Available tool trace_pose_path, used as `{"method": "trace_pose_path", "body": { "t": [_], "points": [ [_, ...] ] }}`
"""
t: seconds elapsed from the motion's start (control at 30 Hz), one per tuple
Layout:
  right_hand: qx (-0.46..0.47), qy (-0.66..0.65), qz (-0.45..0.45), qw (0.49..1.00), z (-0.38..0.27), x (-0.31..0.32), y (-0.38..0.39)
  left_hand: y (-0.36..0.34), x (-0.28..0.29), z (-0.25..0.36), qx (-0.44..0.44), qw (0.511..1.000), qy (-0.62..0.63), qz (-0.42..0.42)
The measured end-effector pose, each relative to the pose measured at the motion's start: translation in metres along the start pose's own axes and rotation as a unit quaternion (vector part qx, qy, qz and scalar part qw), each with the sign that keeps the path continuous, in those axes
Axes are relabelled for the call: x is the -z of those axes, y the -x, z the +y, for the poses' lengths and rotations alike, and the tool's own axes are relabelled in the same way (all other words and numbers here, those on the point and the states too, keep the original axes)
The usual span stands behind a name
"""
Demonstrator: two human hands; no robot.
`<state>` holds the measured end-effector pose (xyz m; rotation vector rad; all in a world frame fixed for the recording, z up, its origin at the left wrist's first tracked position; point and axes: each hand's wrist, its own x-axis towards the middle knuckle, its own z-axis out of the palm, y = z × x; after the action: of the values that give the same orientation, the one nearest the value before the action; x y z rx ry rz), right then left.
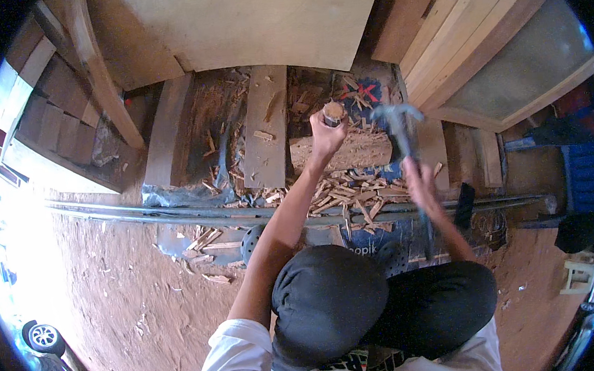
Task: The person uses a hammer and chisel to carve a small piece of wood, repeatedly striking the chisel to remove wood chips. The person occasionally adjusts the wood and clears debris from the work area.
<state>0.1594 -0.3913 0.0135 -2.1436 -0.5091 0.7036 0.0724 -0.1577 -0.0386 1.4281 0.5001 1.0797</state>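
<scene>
A: How do the 2 hands stand?

B: The left hand (329,136), just above the centre of the frame, has its fingers curled tightly around a short object (334,110) with a round, wood-coloured top. I cannot tell what its lower end looks like.

A: And the right hand (418,180)?

B: Right of centre, wrapped around the handle of a hammer (400,128). The tool is blurred; its grey head is up and to the right of the left hand, apart from the held object.

A: What lies near them?

B: A pale, rough wooden block (367,151), right of and below the left hand in the frame. Wood chips (339,198) are heaped along its lower edge.

A: Further out?

B: A flat plank (263,126) left of the block, a large pale panel (244,24) across the upper part, and long pipes (175,213) crossing the middle. 2 dark-clad knees (329,307) fill the lower centre; a car wheel (44,335) shows at lower left.
</scene>
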Motion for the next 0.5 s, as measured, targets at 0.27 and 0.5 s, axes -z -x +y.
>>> {"method": "trace_pose_path", "body": {
  "t": [0.27,0.5],
  "points": [
    [0.290,-0.211,0.045,0.933,-0.173,0.062,0.031,0.000,-0.005,0.003,-0.053,0.998,-0.036,0.018],
    [0.221,0.218,-0.047,0.949,-0.133,0.009,0.016,0.004,-0.002,0.012,-0.032,0.998,-0.041,-0.031]
  ]
}}
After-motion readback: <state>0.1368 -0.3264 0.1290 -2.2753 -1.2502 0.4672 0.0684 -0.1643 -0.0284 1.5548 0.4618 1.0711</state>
